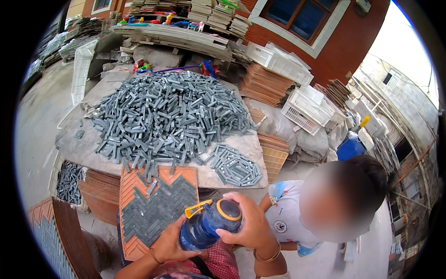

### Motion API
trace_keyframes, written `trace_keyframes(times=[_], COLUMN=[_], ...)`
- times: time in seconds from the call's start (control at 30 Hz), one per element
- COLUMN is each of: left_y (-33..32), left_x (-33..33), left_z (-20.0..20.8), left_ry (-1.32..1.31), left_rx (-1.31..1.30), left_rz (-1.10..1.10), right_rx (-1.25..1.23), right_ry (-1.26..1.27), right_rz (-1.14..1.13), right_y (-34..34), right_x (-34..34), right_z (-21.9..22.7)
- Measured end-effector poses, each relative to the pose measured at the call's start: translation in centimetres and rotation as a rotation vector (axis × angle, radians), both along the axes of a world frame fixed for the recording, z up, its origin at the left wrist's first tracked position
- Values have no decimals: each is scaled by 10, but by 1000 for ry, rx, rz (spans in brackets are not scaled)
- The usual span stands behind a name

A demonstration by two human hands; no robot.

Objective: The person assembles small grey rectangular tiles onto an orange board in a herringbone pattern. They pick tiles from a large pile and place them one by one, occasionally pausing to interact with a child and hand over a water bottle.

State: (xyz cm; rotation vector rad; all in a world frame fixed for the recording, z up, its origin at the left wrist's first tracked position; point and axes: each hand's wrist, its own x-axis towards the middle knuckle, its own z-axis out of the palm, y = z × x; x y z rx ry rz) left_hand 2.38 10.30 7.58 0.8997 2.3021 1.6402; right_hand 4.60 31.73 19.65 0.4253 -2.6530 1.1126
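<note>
A translucent blue drinking bottle (197,232) with a dark, yellow-ringed lid (229,210) and a yellow carry loop (197,208) is tilted in front of me. My left hand (171,242) is wrapped round its body. Around the lid end my right hand (253,223) is closed, thumb and fingers on either side. I cannot tell whether the lid is tight. Just beyond the bottle lies an orange tray (127,186) partly filled with grey stone strips (158,209) in a herringbone pattern.
A big heap of grey strips (167,116) covers the work table (69,135), with a ring of strips (236,165) at its right. A child (290,200) stands close on my right. Stacked trays (100,190) stand left; white crates (306,109) are piled at the right.
</note>
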Motion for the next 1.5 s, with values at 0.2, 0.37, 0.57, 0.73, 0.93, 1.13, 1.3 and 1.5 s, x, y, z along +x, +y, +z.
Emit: trace_keyframes(times=[0.2,0.37,0.57,0.73,0.93,1.13,1.3,1.5], left_y=[3,14,26,44,66,79,85,87], left_x=[-2,-10,-26,-29,-23,-27,-34,-41], left_z=[-24,-17,-28,-21,-10,-11,-10,8], left_ry=[89,131,357,411,439,496,550,664], left_rx=[-6,-51,-63,-174,-165,-303,-346,-448], left_rz=[-31,-69,-176,-284,-409,-415,-403,-416], right_rx=[-237,-311,-290,-573,-773,-841,-869,-880], right_ry=[231,446,770,819,783,819,829,819], right_rz=[-179,-634,-950,-1053,-1172,-1050,-1072,-1083], right_y=[28,41,70,84,97,113,119,122], right_x=[24,81,138,171,204,214,217,216], right_z=[16,4,-13,-33,-42,-57,-65,-68])
